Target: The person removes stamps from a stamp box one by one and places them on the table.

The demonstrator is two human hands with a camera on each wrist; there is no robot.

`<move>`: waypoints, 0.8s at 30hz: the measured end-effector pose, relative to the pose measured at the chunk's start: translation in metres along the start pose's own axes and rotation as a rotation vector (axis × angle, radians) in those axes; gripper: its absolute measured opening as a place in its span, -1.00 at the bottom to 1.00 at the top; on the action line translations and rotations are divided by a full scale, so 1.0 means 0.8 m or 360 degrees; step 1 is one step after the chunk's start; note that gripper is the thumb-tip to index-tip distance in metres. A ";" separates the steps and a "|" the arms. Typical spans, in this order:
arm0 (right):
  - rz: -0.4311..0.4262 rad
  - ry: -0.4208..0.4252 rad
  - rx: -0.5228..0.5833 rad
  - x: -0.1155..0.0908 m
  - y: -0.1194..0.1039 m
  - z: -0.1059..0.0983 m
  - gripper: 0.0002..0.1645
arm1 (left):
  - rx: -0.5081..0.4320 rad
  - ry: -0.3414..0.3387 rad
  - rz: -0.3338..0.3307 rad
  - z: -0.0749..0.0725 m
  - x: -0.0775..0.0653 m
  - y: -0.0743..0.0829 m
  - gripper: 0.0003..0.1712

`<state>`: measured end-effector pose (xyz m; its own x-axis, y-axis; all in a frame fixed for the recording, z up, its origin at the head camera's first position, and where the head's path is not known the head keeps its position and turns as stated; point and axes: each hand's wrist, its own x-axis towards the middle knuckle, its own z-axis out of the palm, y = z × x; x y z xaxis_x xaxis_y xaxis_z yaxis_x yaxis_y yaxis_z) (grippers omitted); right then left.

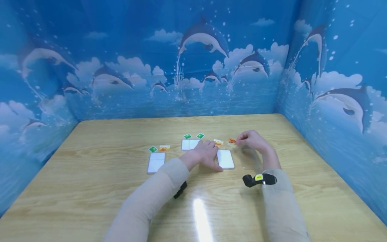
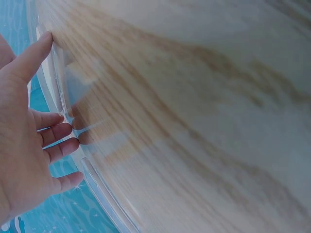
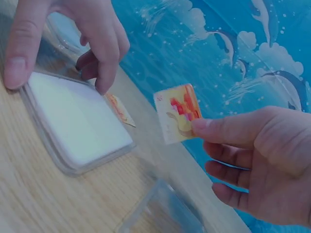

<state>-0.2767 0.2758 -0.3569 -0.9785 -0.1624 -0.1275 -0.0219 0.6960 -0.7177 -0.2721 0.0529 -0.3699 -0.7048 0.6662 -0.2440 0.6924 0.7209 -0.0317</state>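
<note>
My right hand (image 1: 255,140) pinches a small card (image 3: 170,126) between thumb and fingers. An orange and red picture shows on its pale face. In the right wrist view the card is raised and tilted above the table. My left hand (image 1: 206,154) lies spread at the left side of a clear case with a white face (image 1: 225,159), thumb by its near corner and fingers toward its far edge. Just beyond that case lies another orange picture card (image 1: 219,142), partly behind the left fingertips.
A second white-faced case (image 1: 188,145) sits behind the left hand, with two green cards (image 1: 187,136) beyond it. Farther left is a third case (image 1: 156,162), with a green card (image 1: 153,149) and an orange card (image 1: 164,148). A transparent cover (image 3: 165,208) lies below the right hand.
</note>
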 end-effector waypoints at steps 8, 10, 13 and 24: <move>0.0127 -0.0011 -0.0026 0.023 0.005 0.004 -0.85 | -0.0028 -0.0007 -0.0002 0.001 0.001 -0.001 0.12; 0.0156 -0.0006 -0.0020 0.026 0.005 0.006 -0.87 | -0.0030 -0.0006 -0.0003 0.001 0.001 -0.001 0.13; 0.0200 0.0001 0.0008 0.030 0.006 0.008 -0.87 | -0.0035 -0.0007 -0.0001 0.000 0.000 0.000 0.13; 0.0294 0.0044 -0.0140 0.046 0.015 0.018 -0.86 | -0.0022 -0.0010 -0.0019 -0.001 -0.001 0.001 0.12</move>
<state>-0.3096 0.2684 -0.3800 -0.9727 -0.0081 -0.2318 0.1415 0.7710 -0.6210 -0.2711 0.0535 -0.3692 -0.7121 0.6561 -0.2500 0.6815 0.7315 -0.0213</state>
